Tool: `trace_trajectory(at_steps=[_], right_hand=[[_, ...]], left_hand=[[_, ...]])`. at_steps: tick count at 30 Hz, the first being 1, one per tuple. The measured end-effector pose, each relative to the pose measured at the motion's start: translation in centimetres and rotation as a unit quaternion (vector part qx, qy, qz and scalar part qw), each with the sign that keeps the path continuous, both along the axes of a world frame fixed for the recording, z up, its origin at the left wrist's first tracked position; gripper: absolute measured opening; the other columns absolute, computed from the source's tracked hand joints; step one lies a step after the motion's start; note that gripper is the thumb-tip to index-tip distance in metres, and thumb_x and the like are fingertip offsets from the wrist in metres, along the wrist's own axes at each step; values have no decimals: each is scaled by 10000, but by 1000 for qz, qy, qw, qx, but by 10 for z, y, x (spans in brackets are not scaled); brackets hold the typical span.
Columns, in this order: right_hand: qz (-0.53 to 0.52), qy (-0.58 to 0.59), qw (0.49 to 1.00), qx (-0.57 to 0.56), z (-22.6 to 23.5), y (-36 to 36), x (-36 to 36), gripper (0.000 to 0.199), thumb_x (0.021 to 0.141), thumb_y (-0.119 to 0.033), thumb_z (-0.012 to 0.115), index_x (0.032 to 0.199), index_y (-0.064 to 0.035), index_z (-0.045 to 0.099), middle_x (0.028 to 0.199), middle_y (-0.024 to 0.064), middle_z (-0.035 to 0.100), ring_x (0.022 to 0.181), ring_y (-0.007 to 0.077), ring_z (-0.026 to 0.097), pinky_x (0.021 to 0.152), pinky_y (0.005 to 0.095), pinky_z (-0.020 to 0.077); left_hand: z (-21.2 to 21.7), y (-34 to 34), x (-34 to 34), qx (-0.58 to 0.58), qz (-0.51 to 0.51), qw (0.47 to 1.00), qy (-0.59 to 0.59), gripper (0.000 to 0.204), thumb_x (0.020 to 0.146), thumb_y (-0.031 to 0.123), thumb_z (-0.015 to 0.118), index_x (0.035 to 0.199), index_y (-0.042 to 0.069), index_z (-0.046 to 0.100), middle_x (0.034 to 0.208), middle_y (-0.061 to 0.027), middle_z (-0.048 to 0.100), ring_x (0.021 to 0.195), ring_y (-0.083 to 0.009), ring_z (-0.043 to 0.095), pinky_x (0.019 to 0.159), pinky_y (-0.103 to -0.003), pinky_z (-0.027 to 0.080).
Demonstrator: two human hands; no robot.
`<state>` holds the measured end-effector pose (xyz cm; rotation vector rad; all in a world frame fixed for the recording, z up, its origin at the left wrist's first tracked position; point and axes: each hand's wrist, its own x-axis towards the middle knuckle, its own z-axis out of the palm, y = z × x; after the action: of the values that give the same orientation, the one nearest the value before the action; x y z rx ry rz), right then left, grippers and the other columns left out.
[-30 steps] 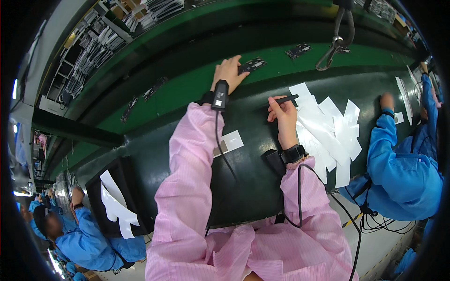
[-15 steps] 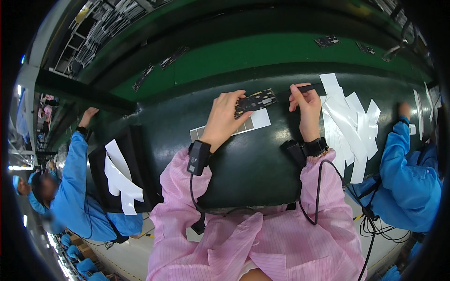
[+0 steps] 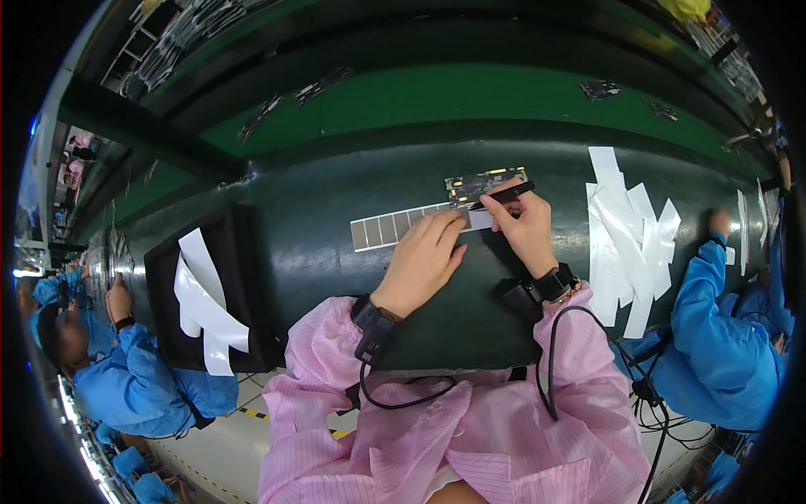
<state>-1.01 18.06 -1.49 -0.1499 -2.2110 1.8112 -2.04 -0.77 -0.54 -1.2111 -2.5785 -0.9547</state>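
A white strip (image 3: pixel 370 234) with a row of grey-brown rectangular stickers lies on the dark green bench. My left hand (image 3: pixel 422 259) rests flat over the strip, fingers outstretched and the thumb apart. Closed around slim black tweezers (image 3: pixel 512 192), my right hand (image 3: pixel 527 228) is at the strip's right end. The tweezer tip points left, close to my left fingertips; whether it grips a sticker is too small to tell. Just beyond the strip lies a black circuit board (image 3: pixel 485 182) with gold-coloured parts, partly covered by the right hand and tweezers.
White strips (image 3: pixel 623 231) are heaped to the right. A black tray (image 3: pixel 164 262) on the left holds more white strips (image 3: pixel 207 290). Several circuit boards (image 3: pixel 323 86) lie on the green surface beyond. Co-workers in blue sleeves (image 3: pixel 714 290) sit on both sides.
The circuit board has left my left hand and lies on the bench. My left hand has come down onto the strip. My right hand has brought the tweezers left, to the strip.
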Motion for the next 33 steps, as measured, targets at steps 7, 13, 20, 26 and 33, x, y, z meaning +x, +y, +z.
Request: trace_trajectory(at_steps=[7, 13, 20, 26, 33], right_hand=[[2, 2, 1000, 23, -3, -8, -3, 113, 834, -62, 703, 876, 14, 631, 666, 50, 631, 523, 84, 598, 477, 221, 455], [-5, 18, 999, 44, -3, -9, -3, 100, 833, -49, 700, 864, 15, 630, 665, 51, 628, 533, 90, 611, 487, 222, 463], [3, 5, 998, 55, -1, -8, 0, 87, 837, -51, 694, 845, 11, 633, 662, 49, 627, 527, 88, 610, 489, 219, 462], [7, 2, 997, 72, 7, -11, 1, 69, 827, -32, 688, 831, 14, 638, 685, 52, 624, 546, 91, 600, 511, 222, 459], [-1, 30, 995, 96, 4, -12, 1, 56, 815, -11, 681, 842, 18, 641, 713, 58, 624, 595, 99, 595, 546, 229, 460]], left_hand=[[-2, -2, 7, -38, 16, 999, 16, 487, 795, 135, 669, 1235, -7, 513, 1259, -130, 494, 1157, -295, 490, 973, -389, 425], [-1, -4, 12, -55, 23, 998, 11, 478, 801, 136, 659, 1234, -8, 516, 1261, -126, 492, 1169, -290, 484, 984, -390, 417], [0, -4, 13, -69, 22, 997, 14, 475, 808, 137, 649, 1241, -8, 515, 1281, -119, 485, 1193, -280, 463, 1001, -384, 402], [4, -1, 12, -77, 14, 997, 15, 470, 805, 114, 640, 1243, -5, 516, 1286, -95, 486, 1201, -273, 439, 998, -390, 400], [1, 1, 12, -104, 6, 994, 32, 461, 794, 91, 630, 1231, -10, 522, 1285, -106, 489, 1207, -274, 445, 1009, -398, 396]])
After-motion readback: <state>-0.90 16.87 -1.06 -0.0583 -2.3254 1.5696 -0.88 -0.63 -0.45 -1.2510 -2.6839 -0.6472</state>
